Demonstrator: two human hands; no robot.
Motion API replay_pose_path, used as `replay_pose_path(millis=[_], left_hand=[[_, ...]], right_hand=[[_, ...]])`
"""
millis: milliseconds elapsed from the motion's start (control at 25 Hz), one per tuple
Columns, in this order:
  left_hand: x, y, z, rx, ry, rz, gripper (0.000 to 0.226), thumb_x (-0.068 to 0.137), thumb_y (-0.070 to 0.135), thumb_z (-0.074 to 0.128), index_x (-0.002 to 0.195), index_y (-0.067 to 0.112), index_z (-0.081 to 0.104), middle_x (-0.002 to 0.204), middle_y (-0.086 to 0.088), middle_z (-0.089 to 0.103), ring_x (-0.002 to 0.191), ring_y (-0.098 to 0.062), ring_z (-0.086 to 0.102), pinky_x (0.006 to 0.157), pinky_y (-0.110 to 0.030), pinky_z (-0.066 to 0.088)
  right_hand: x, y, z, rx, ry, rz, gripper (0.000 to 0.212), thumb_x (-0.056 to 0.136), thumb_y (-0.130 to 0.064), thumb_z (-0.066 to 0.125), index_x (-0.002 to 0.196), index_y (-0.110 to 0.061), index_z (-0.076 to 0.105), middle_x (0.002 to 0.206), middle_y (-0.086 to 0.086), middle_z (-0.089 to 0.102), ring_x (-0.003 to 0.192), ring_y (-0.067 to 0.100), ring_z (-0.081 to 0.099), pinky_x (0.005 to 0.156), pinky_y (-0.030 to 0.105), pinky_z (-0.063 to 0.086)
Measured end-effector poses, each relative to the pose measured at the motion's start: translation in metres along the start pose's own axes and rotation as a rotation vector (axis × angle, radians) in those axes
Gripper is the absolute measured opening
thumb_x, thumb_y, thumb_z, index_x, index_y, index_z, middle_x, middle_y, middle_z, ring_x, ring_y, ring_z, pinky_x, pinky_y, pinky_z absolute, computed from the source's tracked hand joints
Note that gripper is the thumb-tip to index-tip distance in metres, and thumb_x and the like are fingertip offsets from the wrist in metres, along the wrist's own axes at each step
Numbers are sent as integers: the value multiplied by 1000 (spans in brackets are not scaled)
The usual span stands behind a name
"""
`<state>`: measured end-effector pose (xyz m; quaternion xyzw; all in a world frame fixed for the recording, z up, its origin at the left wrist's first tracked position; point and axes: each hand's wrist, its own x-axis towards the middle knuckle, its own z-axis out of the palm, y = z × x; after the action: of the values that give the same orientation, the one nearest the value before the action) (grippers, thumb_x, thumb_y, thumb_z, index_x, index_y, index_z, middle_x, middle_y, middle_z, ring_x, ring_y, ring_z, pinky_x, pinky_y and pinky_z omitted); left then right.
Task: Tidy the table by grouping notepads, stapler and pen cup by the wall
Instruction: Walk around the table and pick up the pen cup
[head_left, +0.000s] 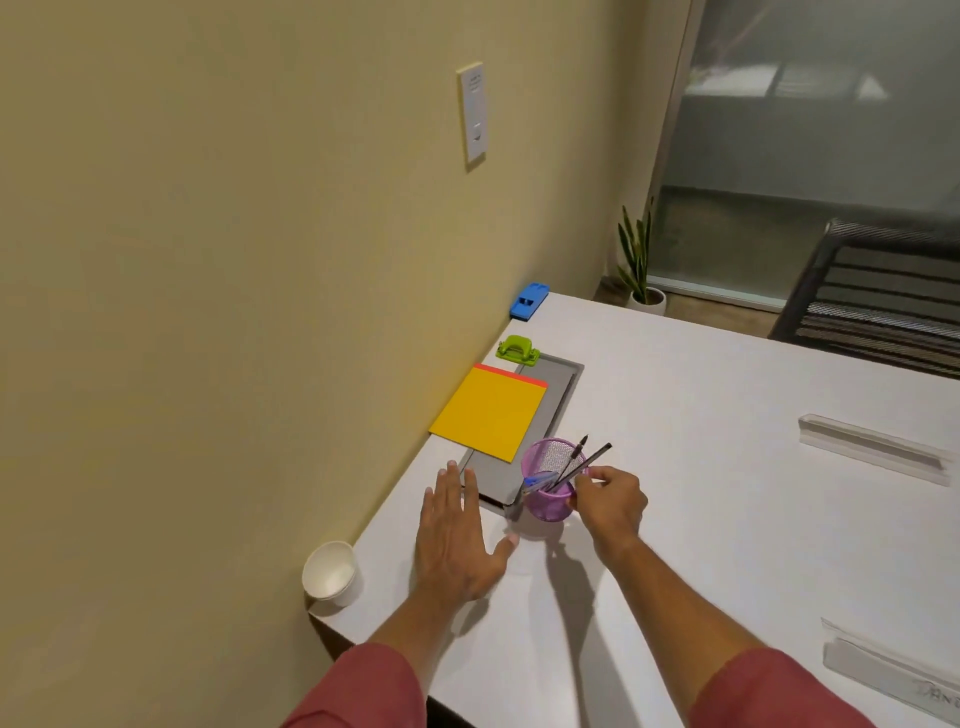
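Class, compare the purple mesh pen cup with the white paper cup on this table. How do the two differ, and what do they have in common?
The pen cup is purple wire mesh; the paper cup is plain white with solid walls. The pen cup holds pens, while the paper cup shows nothing inside. The right hand grips the pen cup's rim; no hand touches the paper cup, which sits nearer the wall. Both are round, open-topped and upright on the white table.

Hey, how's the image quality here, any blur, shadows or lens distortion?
Head view: wide-angle bend curves the wall and table edges; soft shadows fall toward the camera from the pen cup and right hand; the frosted window is hazy.
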<state>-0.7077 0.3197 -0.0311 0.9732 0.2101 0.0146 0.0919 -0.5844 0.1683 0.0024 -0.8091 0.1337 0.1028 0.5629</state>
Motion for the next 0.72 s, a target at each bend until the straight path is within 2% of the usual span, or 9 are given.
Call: replay_pose_path(millis=[120, 240, 360, 520, 720], left_hand=[[-2, -21, -3, -21, -7, -25, 108, 80, 75, 33, 155, 15, -16, 163, -10, -21, 152, -26, -16, 119, -38, -14], [0, -43, -7, -41, -1, -51, 109, 82, 75, 34, 153, 14, -22, 163, -11, -23, 152, -26, -17, 123, -40, -10], [6, -57, -10, -76, -8, -66, 110, 82, 76, 35, 152, 14, -22, 163, -11, -22, 152, -26, -18, 125, -42, -6], [8, -68, -7, -135, -38, -76, 112, 81, 77, 36, 153, 14, -20, 163, -11, -22, 152, -25, -17, 125, -43, -1], [8, -81, -2, -188, -51, -93, 114, 81, 75, 40, 152, 12, -22, 162, -10, -25, 151, -25, -20, 125, -39, -6]], right_hand=[[-1, -9, 29, -2, -30, 2, 10, 82, -15, 62, 87, -16, 71, 71, 13, 73, 76, 31, 72, 82, 44, 57], [-3, -20, 62, -20, -63, 3, 10, 82, -14, 63, 86, -13, 72, 65, 11, 72, 71, 29, 72, 80, 44, 59], [-3, -26, 94, -49, -95, -1, 15, 81, -12, 64, 91, -9, 74, 75, 14, 73, 73, 30, 72, 77, 45, 60], [-5, -34, 133, -78, -120, -5, 10, 81, -10, 67, 88, -10, 73, 78, 13, 73, 73, 30, 72, 77, 48, 60], [-7, -41, 176, -92, -135, 5, 11, 81, -3, 64, 85, -12, 68, 90, 17, 71, 70, 29, 72, 67, 47, 62]])
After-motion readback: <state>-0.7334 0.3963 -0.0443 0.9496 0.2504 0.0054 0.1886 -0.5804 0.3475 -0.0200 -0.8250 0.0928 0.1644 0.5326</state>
